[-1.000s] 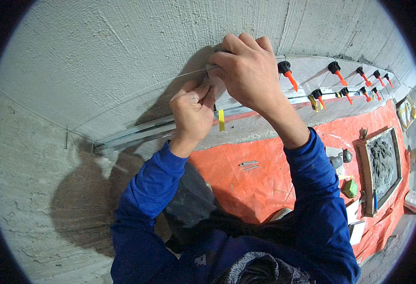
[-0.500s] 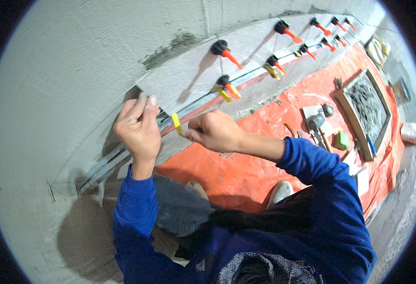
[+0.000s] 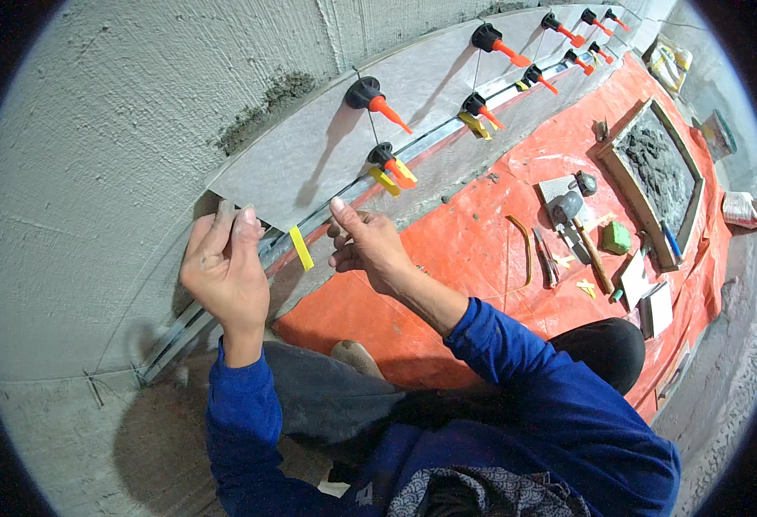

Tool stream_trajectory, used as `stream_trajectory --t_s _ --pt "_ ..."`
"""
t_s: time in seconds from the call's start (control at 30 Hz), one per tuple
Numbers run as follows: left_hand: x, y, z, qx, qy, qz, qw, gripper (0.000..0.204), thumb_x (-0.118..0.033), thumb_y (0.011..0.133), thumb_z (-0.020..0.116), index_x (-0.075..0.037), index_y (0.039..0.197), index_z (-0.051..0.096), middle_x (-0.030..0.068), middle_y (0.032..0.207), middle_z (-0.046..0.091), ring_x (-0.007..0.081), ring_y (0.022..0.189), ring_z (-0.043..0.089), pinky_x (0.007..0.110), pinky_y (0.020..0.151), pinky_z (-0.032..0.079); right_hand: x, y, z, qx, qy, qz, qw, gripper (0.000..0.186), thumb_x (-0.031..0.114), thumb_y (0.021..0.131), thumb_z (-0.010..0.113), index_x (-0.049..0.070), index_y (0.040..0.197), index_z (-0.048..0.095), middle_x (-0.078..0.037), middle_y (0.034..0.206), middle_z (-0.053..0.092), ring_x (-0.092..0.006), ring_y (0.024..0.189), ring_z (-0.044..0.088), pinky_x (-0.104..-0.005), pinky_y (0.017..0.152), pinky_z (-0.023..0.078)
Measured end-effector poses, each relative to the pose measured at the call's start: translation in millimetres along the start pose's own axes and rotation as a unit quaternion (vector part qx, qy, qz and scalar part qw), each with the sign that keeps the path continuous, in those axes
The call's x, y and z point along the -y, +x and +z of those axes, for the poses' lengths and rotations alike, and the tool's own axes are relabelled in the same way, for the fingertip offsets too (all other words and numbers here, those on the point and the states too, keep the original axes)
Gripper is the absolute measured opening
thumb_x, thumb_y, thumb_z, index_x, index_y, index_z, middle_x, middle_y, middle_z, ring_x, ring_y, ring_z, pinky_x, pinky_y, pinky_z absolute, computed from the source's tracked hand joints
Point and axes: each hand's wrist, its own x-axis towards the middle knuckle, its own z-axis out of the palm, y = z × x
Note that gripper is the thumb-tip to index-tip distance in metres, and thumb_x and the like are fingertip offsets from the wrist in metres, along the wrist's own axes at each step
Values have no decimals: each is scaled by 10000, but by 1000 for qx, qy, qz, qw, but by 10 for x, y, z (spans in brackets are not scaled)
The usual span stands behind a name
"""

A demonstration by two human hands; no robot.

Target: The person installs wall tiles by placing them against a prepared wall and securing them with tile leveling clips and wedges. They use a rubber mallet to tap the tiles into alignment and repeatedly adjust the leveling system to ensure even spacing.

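My left hand is at the near end of a pale grey wall tile, its thumb and fingers closed at the tile's edge. Under the tile's lower edge, a yellow wedge sticks out above the metal rail. Just right of that wedge is my right hand, thumb raised and fingers loosely curled, with nothing visible in it. Black-and-orange tile levelling clips stand along the tile joints. Another yellow wedge sits beneath the lower clip.
An orange sheet covers the floor to the right. On it lie a mallet, pliers, a green block and a tray frame of grey mortar. A bucket stands beyond. My knee rests beside the tools.
My right hand has let go of the yellow wedge, and its thumb has lifted away. The wedge stays under the tile. My left hand remains at the tile's end. The view has shifted.
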Motion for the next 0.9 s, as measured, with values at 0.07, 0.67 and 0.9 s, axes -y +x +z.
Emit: stream_trajectory --t_s 0.07,0.67,0.9 --pt "2 -1 2 4 -6 3 1000 141 -6 911 655 106 992 685 88 782 607 140 683 619 265 604 490 -29 -46 29 -39 35 10 999 760 636 808 705 -14 1145 500 -116 935 556 -207 670 646 -337 549 533" --pt "-75 -11 -33 30 43 -11 999 151 -4 917 638 137 964 666 109 876 614 166 763 653 294 688 586 -44 130 276 -80 190 -58 977 640 476 850 747 115 1215 363 -48 1038 481 -192 848 553 -438 777 503" --pt "-78 -17 -18 22 23 -22 999 173 3 921 625 151 1001 662 116 895 623 171 786 666 293 688 587 -20 171 275 -97 186 -53 976 493 380 904 702 117 1169 381 -37 995 498 -187 823 550 -412 738 504"
